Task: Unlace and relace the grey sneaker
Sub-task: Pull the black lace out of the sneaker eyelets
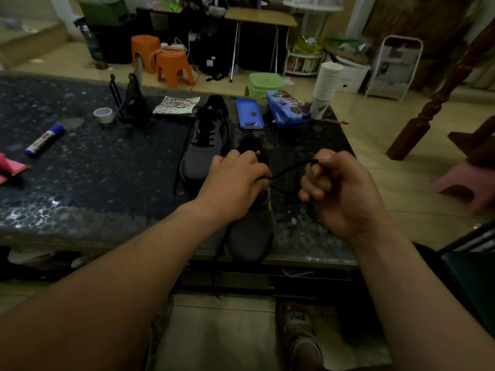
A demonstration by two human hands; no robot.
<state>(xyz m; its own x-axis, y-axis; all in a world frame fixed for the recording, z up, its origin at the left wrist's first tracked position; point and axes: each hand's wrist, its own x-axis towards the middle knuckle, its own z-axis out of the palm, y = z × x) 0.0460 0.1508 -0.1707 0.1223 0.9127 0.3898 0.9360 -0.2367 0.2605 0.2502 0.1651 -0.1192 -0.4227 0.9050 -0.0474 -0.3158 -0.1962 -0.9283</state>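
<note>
Grey sneaker with black tongue [251, 234] lies toe toward the person at the dark speckled table's near edge [80, 215]. Left hand [235, 183] presses down on its eyelets, pinching the thin black lace [289, 170]; right hand [340, 191], fisted on that lace, draws it taut. Likely mid-lacing — whether pulling out or threading in, I cannot tell. Next calls for feeding the tip through an eyelet. A second grey sneaker [203, 145] sits beyond.

The left hand [235, 180] covers the grey sneaker's [251, 236] eyelets beneath its fingers. The black lace [290, 168] vanishes inside the right hand's [340, 191] curled fingers.
</note>
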